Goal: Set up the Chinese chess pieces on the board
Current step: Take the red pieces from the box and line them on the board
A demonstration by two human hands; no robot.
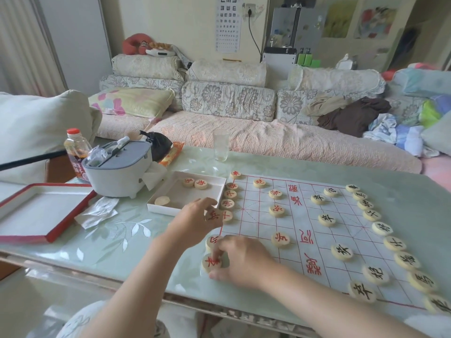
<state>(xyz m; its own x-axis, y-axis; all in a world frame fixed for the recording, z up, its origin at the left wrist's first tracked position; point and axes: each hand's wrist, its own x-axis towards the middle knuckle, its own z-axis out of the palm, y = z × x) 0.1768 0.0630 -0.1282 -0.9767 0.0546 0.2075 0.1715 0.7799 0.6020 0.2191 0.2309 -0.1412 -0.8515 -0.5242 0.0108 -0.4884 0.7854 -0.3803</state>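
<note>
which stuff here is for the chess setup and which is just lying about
Job: board, red pieces, black pieces, box of spares, left hand pinching a soldier, right hand gripping a chariot.
Lying about: glass, bottle, grey pot, black bag, tissue.

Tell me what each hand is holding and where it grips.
The left hand pinches a red-lettered chess piece by its rim. The right hand pinches a second piece, also red-lettered, by its rim.

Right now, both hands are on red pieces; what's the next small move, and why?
Probably let the right hand release the corner piece: it already sits on the board at the near end of the red edge row. The left hand pinches a second piece to place after.
</note>
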